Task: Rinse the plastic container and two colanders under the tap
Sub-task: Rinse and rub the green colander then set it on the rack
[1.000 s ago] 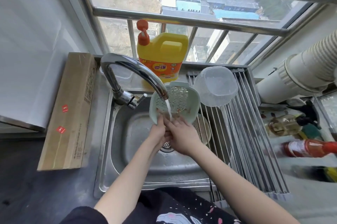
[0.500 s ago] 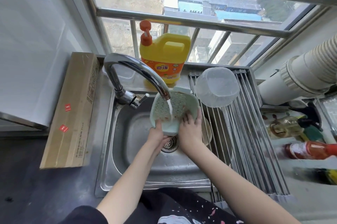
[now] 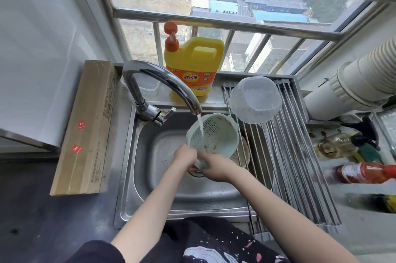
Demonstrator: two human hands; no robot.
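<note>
A pale green colander [image 3: 216, 134] is tilted under the running tap [image 3: 162, 82], its perforated inside facing me, with brownish bits near its lower rim. Water falls into it. My left hand [image 3: 184, 154] and my right hand [image 3: 215, 166] both grip its lower edge over the sink drain. A clear plastic container [image 3: 255, 99] lies upside down on the drying rack to the right. A beige colander [image 3: 243, 154] sits partly hidden behind the green one, at the sink's right edge.
The steel sink [image 3: 150, 177] has a roll-up drying rack [image 3: 300, 166] over its right side. A yellow detergent jug [image 3: 192, 65] stands on the sill. A cardboard box [image 3: 85, 129] lies left. Bottles [image 3: 364, 172] lie on the right counter, below a white duct [image 3: 353, 87].
The colander has turned and tipped so its inside faces me more. My right hand slid from its right side down to the lower rim, close to my left hand.
</note>
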